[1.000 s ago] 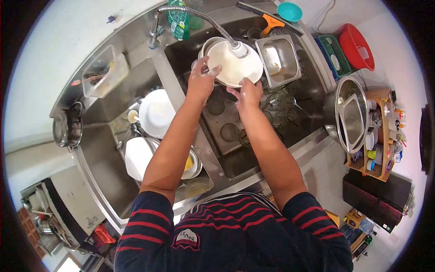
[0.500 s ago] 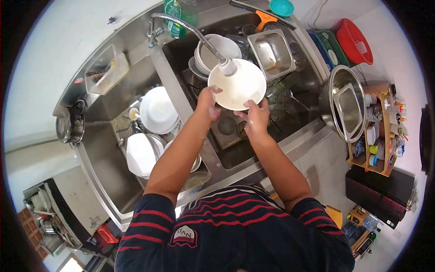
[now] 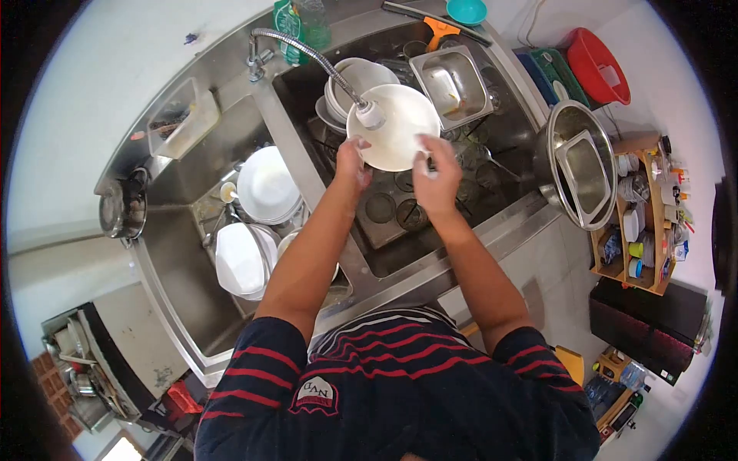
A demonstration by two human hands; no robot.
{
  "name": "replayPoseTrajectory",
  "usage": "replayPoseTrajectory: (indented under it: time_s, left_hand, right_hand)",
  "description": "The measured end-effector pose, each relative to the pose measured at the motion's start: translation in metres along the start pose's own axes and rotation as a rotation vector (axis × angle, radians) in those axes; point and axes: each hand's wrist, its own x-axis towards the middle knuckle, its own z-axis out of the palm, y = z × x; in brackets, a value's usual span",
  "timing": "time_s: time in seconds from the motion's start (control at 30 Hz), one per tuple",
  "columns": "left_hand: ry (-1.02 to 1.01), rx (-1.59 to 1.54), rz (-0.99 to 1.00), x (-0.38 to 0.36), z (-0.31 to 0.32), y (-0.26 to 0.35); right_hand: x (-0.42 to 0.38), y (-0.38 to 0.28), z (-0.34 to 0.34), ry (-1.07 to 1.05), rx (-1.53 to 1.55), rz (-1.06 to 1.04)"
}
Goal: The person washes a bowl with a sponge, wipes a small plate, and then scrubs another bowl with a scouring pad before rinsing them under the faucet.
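Note:
A white bowl (image 3: 406, 137) is tilted toward me under the faucet nozzle (image 3: 370, 115), above the right-hand sink. My left hand (image 3: 354, 163) grips its left rim, thumb over the edge. At the bowl's lower right rim is my right hand (image 3: 437, 175), its wet fingers bent and smeared by motion. Behind the bowl, a stack of white bowls (image 3: 360, 75) stands in the same sink. A rectangular steel pan (image 3: 466, 98) sits to the right of it, and several drinking glasses (image 3: 380, 207) lie low in the sink.
The left sink holds stacked white plates (image 3: 265, 184) and square white dishes (image 3: 240, 260). A clear plastic tub (image 3: 188, 127) and a steel pot (image 3: 123, 209) stand at its edge. A big steel bowl (image 3: 544, 154) juts over the right side. A green bottle (image 3: 289, 32) stands behind the faucet.
My right hand has come off its grip under the bowl and shifted to the right rim, blurred. The bowl has moved slightly left and up in view, still in my left hand.

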Motion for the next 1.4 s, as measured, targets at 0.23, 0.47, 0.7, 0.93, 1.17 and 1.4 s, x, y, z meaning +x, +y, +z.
replayPoseTrajectory:
  time_s: [0.23,0.47,0.7,0.93,1.17,1.4]
  left_hand:
    - [-0.017,-0.084,-0.046,-0.004,-0.009,-0.021]
    - [0.008,-0.223,0.129,-0.009,0.003,-0.026]
    - [-0.043,-0.113,0.162,0.014,0.002,-0.039]
    - [-0.457,-0.71,0.267,0.066,0.018,-0.121]
    - [-0.258,-0.057,0.452,0.101,0.031,-0.149]
    - [-0.041,-0.05,0.241,0.073,0.004,-0.109]
  right_hand:
    - [0.041,-0.033,0.025,-0.84,-0.335,-0.045]
    - [0.066,-0.151,0.128,-0.843,0.141,-0.359]
    - [0.07,-0.24,0.335,-0.968,-0.103,-0.783]
    - [0.043,-0.237,0.498,-1.429,-0.574,-0.541]
    - [0.045,-0.218,0.502,-1.389,-0.377,-0.648]
    - [0.076,-0.266,0.397,-0.942,0.112,-0.298]
